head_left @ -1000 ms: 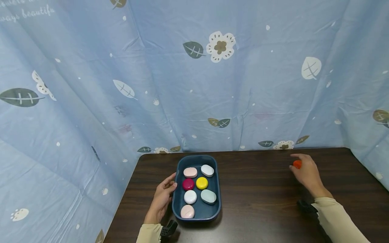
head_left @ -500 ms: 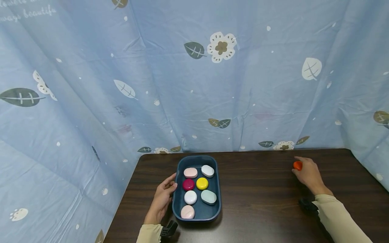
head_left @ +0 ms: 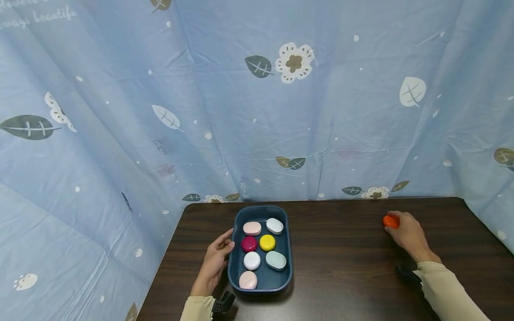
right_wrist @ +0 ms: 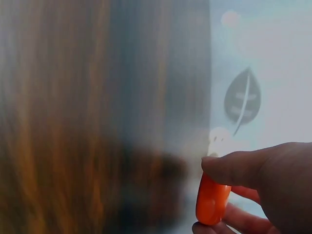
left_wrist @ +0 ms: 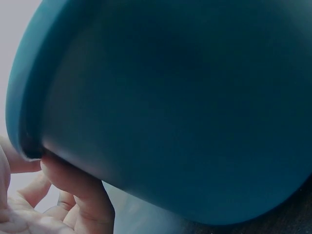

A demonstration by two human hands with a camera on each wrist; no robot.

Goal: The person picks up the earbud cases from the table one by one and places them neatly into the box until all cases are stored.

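Observation:
My right hand [head_left: 408, 232] pinches an orange bar of soap [head_left: 390, 221] between thumb and fingers, over the table's far right part. In the right wrist view the soap [right_wrist: 212, 201] is glossy and rounded, thumb at its upper end and fingertips at its lower end. My left hand [head_left: 214, 263] grips the left rim of a dark blue tray [head_left: 289, 267]; in the left wrist view a bent finger [left_wrist: 80, 187] sits under the rim [left_wrist: 22, 117]. Inside lie several soaps, among them a yellow round one [head_left: 267, 243], a magenta one [head_left: 249, 244] and a mint oval [head_left: 275, 260].
The dark wooden table [head_left: 337, 267] stretches between the tray and my right hand. A blue patterned curtain [head_left: 225, 111] hangs along the table's back edge and down both sides. Dark straps with cameras [head_left: 223, 303] sit on the wrists.
The right hand's fingers have closed in on the orange soap, which now shows more fully at the fingertips, turned and slightly left. The left hand and the tray hold still.

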